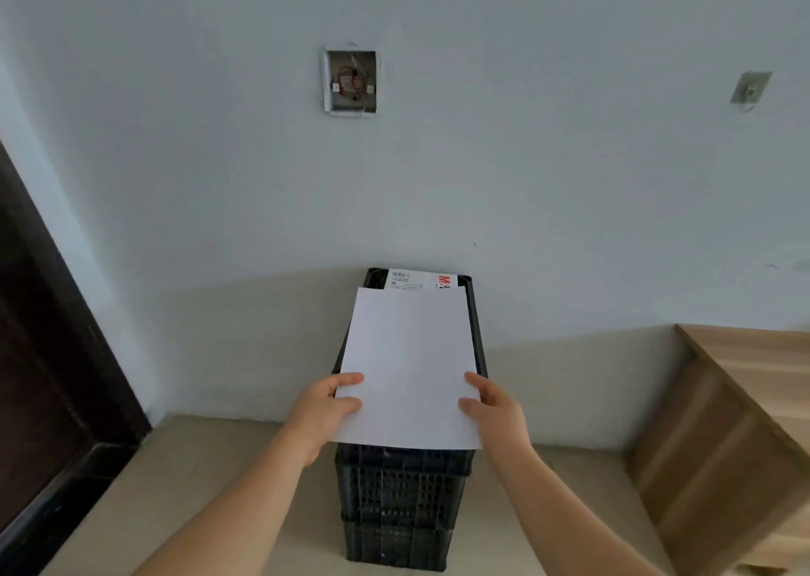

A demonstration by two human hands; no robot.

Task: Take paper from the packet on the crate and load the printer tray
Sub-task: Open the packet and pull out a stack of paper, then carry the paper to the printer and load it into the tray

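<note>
Both hands grip a white paper stack (pixel 410 365) by its near edges: the left hand (pixel 326 409) pinches the left side, the right hand (pixel 493 409) the right. Beneath the hands stands the black crate (pixel 403 505). Beyond the fingertips, past the paper's far edge, the packet (pixel 420 279) lies on the crate.

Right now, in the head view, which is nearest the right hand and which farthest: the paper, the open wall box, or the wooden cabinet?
1. Paper: held in the right hand, at its right edge.
2. Wooden cabinet: off to the right.
3. Open wall box: high on the wall.
</note>
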